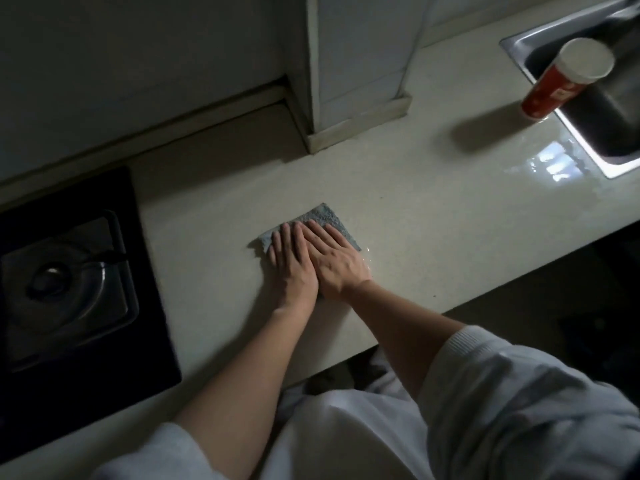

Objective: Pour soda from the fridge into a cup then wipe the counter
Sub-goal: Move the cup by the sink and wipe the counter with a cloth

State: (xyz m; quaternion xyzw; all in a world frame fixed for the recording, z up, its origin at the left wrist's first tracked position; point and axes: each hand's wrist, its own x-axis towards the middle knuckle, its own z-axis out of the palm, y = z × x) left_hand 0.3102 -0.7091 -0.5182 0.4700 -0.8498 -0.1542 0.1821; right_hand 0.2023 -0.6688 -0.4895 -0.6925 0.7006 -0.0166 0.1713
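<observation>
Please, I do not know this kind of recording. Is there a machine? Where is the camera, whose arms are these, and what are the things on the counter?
There is no machine here. A person wears a camera on the head, so the single picture looks down along their own arms. The left hand and the right hand lie flat, side by side, and press a grey-blue cloth onto the pale counter. The fingers are straight, so nothing is gripped. At the far right a red cup with a white top stands at the edge of a steel sink. I cannot tell what is inside the cup. At the left is a black gas stove.
</observation>
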